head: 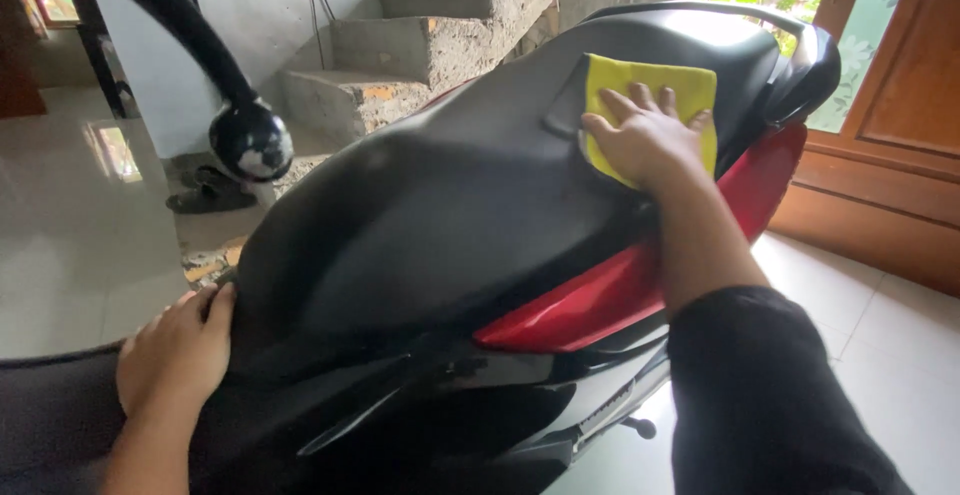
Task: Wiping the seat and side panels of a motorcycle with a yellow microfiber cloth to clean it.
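I see my right hand flat on the yellow cloth, fingers spread and pressing it onto the rear of the black scooter seat. The cloth is square, bright, slightly rumpled, showing beyond my fingertips. My left hand rests against the seat's front edge, fingers together.

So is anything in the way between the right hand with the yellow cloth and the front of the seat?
Nothing visible. The right hand presses the cloth flat on the seat, and the black surface from there forward is bare. The left hand rests at the seat's front edge.
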